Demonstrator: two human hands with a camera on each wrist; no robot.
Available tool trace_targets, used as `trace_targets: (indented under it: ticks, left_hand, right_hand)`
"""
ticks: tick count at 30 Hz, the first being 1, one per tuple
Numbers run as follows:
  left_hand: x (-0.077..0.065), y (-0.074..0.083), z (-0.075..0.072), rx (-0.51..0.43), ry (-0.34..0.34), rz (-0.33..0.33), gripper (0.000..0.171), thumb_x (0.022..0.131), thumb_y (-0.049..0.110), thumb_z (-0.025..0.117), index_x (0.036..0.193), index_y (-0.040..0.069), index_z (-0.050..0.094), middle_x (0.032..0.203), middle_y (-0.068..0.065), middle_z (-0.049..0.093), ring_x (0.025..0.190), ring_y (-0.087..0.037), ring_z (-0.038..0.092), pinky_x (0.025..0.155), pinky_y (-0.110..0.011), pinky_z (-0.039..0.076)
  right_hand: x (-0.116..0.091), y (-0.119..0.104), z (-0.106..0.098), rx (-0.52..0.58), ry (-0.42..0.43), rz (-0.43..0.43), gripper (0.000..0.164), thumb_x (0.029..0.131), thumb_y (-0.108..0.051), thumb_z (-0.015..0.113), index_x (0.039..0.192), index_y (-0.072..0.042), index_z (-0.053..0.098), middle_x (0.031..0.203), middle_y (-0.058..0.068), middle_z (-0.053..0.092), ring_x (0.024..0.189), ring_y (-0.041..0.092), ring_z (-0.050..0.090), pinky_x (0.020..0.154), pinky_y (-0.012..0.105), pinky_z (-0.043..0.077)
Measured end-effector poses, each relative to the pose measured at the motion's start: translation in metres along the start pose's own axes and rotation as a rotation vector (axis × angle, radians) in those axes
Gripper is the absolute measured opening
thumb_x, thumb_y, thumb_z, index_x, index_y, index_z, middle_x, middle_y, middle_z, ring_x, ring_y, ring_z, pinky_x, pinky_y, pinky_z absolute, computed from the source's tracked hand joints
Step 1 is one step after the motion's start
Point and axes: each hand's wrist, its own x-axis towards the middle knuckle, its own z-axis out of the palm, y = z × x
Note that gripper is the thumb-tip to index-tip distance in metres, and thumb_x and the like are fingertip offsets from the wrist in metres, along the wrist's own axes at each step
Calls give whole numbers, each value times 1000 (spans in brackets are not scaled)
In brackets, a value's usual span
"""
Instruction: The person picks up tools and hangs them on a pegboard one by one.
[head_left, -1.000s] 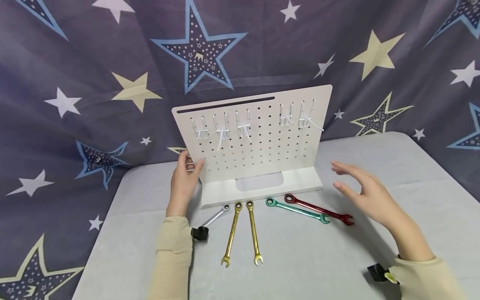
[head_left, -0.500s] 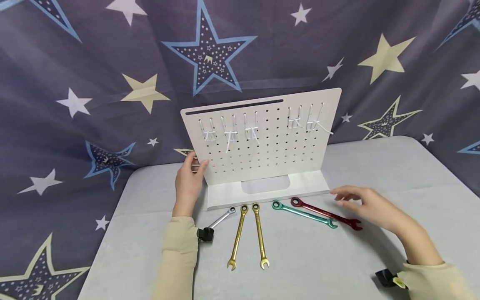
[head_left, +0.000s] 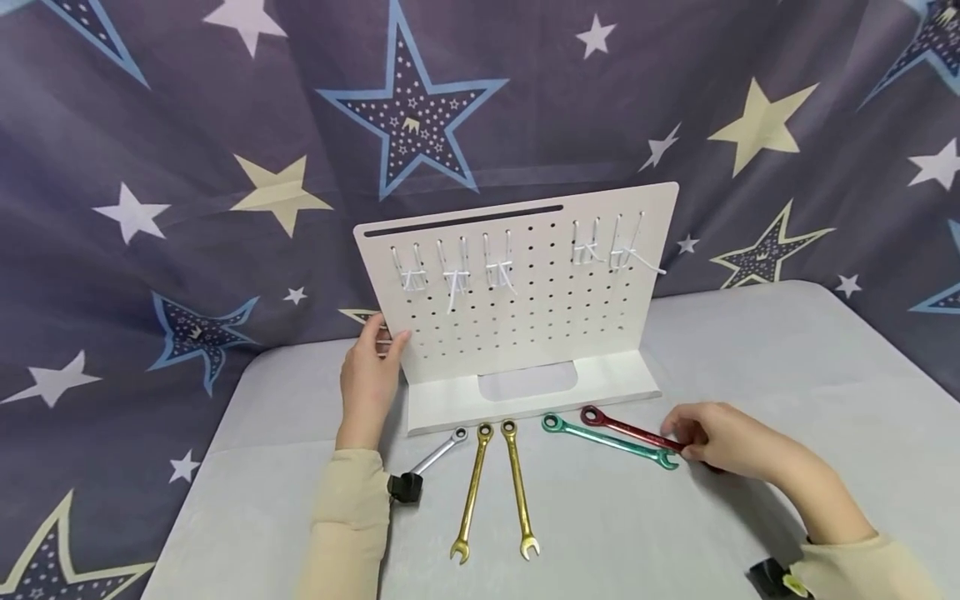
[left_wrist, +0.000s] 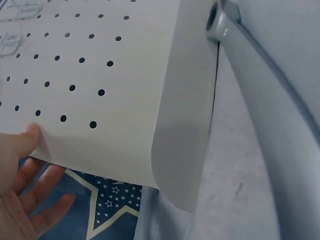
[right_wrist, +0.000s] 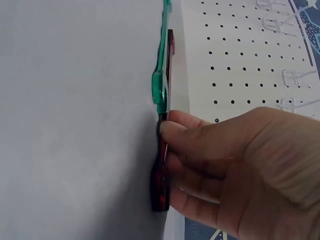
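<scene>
A white pegboard (head_left: 525, 317) stands upright on its flat base, with several wire hooks (head_left: 498, 271) on its upper half. My left hand (head_left: 367, 383) grips the board's left edge, thumb on the front face and fingers behind it. At the right, my right hand (head_left: 738, 437) pinches the red wrench (right_wrist: 161, 187) near its open end, between thumb and fingers. The red wrench's ring end (head_left: 592, 416) lies by the base's front edge. Beside it lies a green wrench (head_left: 607, 440), its open end touching or close to the red shaft; I cannot tell which.
Two gold wrenches (head_left: 472, 492) lie in front of the base at the middle. A silver wrench (head_left: 441, 450) is partly hidden by the black wrist camera (head_left: 406, 487). The grey-covered table (head_left: 615, 533) backs onto a dark star-patterned curtain (head_left: 570, 125).
My right hand has come down and inward from above the table and now pinches the red wrench. My left hand has stayed on the board's edge. The view has shifted slightly.
</scene>
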Motion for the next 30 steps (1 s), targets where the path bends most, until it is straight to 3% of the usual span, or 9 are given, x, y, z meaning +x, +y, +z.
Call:
trace_targets:
  ticks: [3,9,15,19,30]
  left_hand:
    - [-3,1,3,-17,-1,0,37,98,29,65,129,11,57,111,-13,68,102,-29,65,86,-46,48]
    - [-3,1,12,-145,20,6,37,97,23,66,130,9,57,109,-15,67,101,-29,64,85,-43,51]
    - [-5,-1,9,-122,73,14,33,96,19,67,126,8,58,103,-15,67,95,-29,64,80,-42,50]
    - [-6,-1,9,-118,45,3,36,97,23,67,128,9,57,107,-16,67,97,-30,64,81,-43,49]
    - [-3,-1,5,-103,16,-6,39,98,25,65,133,11,54,109,-16,67,100,-29,63,84,-44,49]
  right_hand:
    - [-4,0,2,-47,-9,25,27,79,6,72,96,-14,66,78,-7,57,69,7,48,60,27,42]
    - [-7,-4,4,-121,11,16,30,75,9,69,89,-17,60,71,-8,49,66,8,43,61,27,36]
    - [-4,-7,8,-178,0,-7,28,75,8,66,83,-19,58,68,-9,43,65,7,40,61,27,33]
    - [-6,-3,7,-132,-18,-14,27,76,6,67,83,-19,59,68,-8,43,65,6,41,61,26,33]
    - [1,8,3,136,-52,-79,19,74,3,66,84,-11,59,71,-5,51,57,5,47,55,25,41]
